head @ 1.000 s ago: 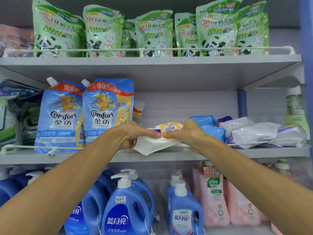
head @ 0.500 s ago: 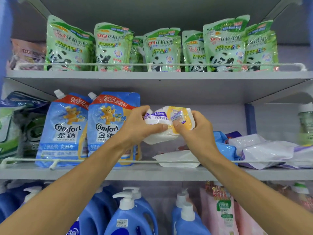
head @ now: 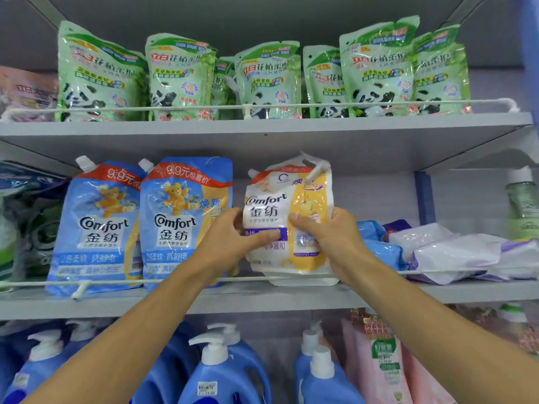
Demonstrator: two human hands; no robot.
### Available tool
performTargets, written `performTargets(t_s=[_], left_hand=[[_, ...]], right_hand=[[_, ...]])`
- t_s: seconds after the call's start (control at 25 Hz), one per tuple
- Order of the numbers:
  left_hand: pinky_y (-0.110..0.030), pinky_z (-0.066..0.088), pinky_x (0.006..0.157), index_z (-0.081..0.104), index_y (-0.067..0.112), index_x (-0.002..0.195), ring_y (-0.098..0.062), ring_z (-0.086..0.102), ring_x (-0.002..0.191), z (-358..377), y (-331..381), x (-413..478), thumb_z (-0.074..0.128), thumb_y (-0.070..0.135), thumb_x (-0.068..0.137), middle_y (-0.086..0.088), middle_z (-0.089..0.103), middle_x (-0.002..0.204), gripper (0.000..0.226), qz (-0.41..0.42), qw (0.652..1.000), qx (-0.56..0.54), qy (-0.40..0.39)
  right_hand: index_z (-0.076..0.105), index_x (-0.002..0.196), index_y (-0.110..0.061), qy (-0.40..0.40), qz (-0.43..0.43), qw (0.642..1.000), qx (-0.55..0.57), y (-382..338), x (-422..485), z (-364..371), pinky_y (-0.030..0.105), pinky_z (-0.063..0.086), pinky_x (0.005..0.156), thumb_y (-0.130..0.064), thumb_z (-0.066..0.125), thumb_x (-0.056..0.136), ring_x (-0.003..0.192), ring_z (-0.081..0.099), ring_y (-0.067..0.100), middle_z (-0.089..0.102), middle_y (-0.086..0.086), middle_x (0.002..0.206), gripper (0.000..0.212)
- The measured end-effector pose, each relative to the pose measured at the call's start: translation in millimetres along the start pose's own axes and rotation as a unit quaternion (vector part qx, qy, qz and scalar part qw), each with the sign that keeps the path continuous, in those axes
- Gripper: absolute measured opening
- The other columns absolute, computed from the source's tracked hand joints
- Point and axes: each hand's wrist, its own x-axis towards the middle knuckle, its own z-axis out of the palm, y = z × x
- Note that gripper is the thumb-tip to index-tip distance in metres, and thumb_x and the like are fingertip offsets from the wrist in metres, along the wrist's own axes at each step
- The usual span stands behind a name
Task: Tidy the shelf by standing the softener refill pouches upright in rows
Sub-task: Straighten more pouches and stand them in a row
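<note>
A white and yellow Comfort pouch (head: 287, 199) stands upright on the middle shelf (head: 262, 298), just right of two upright blue Comfort pouches (head: 96, 225) (head: 182, 223). My left hand (head: 233, 240) grips its left side with the thumb across the front. My right hand (head: 323, 231) grips its right side the same way. Behind it another white pouch lies flat, only its edge showing. To the right, blue pouches (head: 376, 243) and white and purple pouches (head: 455, 255) lie flat in a heap.
A thin white rail (head: 175, 279) runs along the shelf front. Green panda pouches (head: 268, 80) stand on the shelf above. Blue pump bottles (head: 221, 371) and pink pouches (head: 385, 368) fill the shelf below. A green bottle (head: 523, 205) stands at the far right.
Both hands lifted the white and yellow pouch from lying flat, turned it upright and set its base down beside the blue pouches. The camera tilted upward.
</note>
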Motion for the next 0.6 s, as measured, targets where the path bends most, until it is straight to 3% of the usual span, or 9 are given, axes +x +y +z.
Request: performTargets(t_s=[0.12, 0.24, 0.32, 0.44, 0.6], left_hand=[[-0.042, 0.059, 0.073, 0.072, 0.007, 0.118, -0.031, 0.079, 0.091, -2, -1, 7, 0.087, 0.041, 0.075, -0.014, 0.081, 0.109, 0.057, -0.078, 0.993, -0.089, 0.01], [-0.04, 0.063, 0.079, 0.066, 0.011, 0.129, -0.03, 0.078, 0.102, -4, 1, 8, 0.083, 0.021, 0.085, -0.009, 0.08, 0.115, 0.048, -0.03, 0.987, -0.152, 0.03], [-0.048, 0.063, 0.087, 0.063, 0.016, 0.131, -0.029, 0.076, 0.109, -10, 2, 5, 0.081, 0.014, 0.086, -0.006, 0.079, 0.119, 0.049, 0.003, 0.987, -0.157, 0.046], [-0.049, 0.064, 0.087, 0.06, 0.017, 0.132, -0.029, 0.076, 0.11, -14, -4, -4, 0.079, 0.007, 0.089, -0.008, 0.078, 0.12, 0.048, 0.025, 0.989, -0.144, 0.039], [-0.041, 0.066, 0.079, 0.057, 0.019, 0.134, -0.026, 0.078, 0.104, -37, 2, -4, 0.078, 0.004, 0.089, -0.006, 0.079, 0.116, 0.052, 0.051, 0.993, -0.097, 0.05]], right_hand=[[0.076, 0.108, -0.011, -0.041, -0.045, 0.996, -0.064, 5, -8, 3, 0.043, 0.066, 0.078, -0.013, 0.083, 0.086, 0.088, 0.08, 0.024, 0.082, 0.004, 0.098, 0.023], [0.074, 0.113, -0.014, -0.072, -0.07, 0.993, -0.062, 4, -6, -1, 0.041, 0.066, 0.08, -0.014, 0.082, 0.086, 0.092, 0.08, 0.022, 0.082, 0.002, 0.103, 0.028], [0.072, 0.117, -0.017, -0.103, -0.061, 0.991, -0.058, 3, -2, -1, 0.038, 0.065, 0.08, -0.016, 0.082, 0.086, 0.095, 0.079, 0.02, 0.081, 0.0, 0.106, 0.033], [0.071, 0.117, -0.013, -0.12, -0.041, 0.991, -0.048, 14, 1, 4, 0.032, 0.064, 0.077, -0.014, 0.081, 0.086, 0.096, 0.079, 0.02, 0.081, 0.003, 0.106, 0.033], [0.072, 0.116, -0.013, -0.111, -0.047, 0.993, -0.016, 24, 13, 28, 0.044, 0.063, 0.087, -0.014, 0.083, 0.085, 0.098, 0.078, 0.023, 0.081, 0.004, 0.107, 0.033]])
